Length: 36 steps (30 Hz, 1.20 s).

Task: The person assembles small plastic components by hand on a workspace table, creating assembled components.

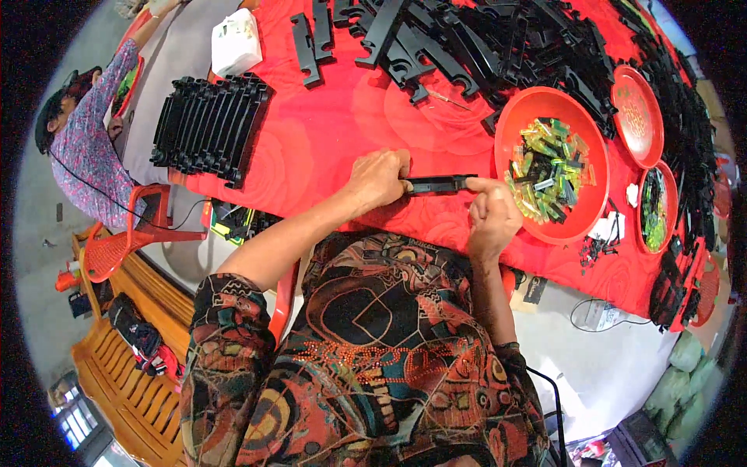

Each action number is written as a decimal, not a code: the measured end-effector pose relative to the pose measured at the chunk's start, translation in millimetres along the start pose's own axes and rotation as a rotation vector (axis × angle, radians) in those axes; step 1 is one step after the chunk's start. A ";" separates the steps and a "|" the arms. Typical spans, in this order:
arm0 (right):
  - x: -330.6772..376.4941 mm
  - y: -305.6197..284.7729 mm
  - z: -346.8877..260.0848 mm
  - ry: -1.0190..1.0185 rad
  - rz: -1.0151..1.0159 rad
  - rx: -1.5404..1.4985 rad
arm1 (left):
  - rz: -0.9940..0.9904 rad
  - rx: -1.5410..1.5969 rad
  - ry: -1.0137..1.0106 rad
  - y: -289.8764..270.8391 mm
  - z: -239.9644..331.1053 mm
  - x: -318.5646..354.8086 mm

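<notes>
A slim black plastic part (438,184) lies crosswise in front of me, just over the near edge of the red-covered table (327,132). My left hand (378,177) is closed round its left end. At its other end, the fingers of my right hand (495,214) are bent, with the index finger reaching onto the part. Whatever lies under those fingertips is hidden. Right beside my right hand is a round red tray (507,117) with many small yellow-green clear pieces (537,204) and some dark ones in it.
Similar black parts stand in a neat row (208,128) at the left; a loose heap (467,47) covers the far side. A white tissue pack (236,43) sits far left. Two smaller red trays (638,117) are at the right. Another person (93,171) sits left, near a red chair (128,245).
</notes>
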State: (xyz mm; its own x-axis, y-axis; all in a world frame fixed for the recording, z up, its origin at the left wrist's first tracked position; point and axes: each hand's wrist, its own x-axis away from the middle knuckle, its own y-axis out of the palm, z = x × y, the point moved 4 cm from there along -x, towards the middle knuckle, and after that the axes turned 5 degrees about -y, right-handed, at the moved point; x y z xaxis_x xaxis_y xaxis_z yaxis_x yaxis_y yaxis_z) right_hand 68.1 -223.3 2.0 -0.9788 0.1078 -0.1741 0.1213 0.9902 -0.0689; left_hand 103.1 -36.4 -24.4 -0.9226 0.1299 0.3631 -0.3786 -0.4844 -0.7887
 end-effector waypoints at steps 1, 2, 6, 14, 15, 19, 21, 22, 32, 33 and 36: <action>-4.8 2.2 -2.6 -0.029 0.052 -0.296 | 0.057 0.016 0.043 -1.0 2.0 -0.7; -9.7 4.9 -5.5 -0.059 0.101 -0.594 | 0.059 0.018 0.049 -0.8 3.0 0.3; -21.0 19.7 1.8 -0.042 0.096 -0.845 | 0.080 0.118 0.034 0.4 0.7 2.9; -21.5 37.6 39.9 0.050 0.154 -0.820 | 0.085 0.178 -0.061 -1.6 5.4 4.5; -22.5 37.2 40.1 0.052 0.153 -0.820 | 0.129 0.149 -0.043 0.1 4.7 4.1; -24.3 37.9 36.5 0.064 0.187 -0.823 | 0.145 0.123 -0.061 0.6 6.7 2.7; -24.6 38.5 36.7 0.060 0.194 -0.811 | 0.173 0.118 -0.044 2.8 4.5 2.9; -24.6 38.7 38.0 0.060 0.205 -0.818 | 0.201 0.112 -0.026 2.4 4.5 3.1; -27.8 44.8 41.0 0.107 0.234 -0.683 | 0.161 0.122 -0.019 7.8 4.9 -0.7; -27.8 45.4 40.9 0.111 0.236 -0.681 | 0.167 0.112 0.002 8.3 5.7 -1.0; -31.6 46.6 40.3 0.166 0.245 -0.660 | 0.148 0.112 0.020 7.8 6.6 -4.0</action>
State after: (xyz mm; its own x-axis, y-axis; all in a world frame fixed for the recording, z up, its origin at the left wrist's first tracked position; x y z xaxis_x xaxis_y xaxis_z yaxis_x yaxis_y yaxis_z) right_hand 111.3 -184.0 -35.2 -0.9547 0.2940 0.0464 0.2670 0.7770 0.5701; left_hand 104.4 -46.5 -28.7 -0.9695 0.0668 0.2359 -0.2287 -0.5930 -0.7721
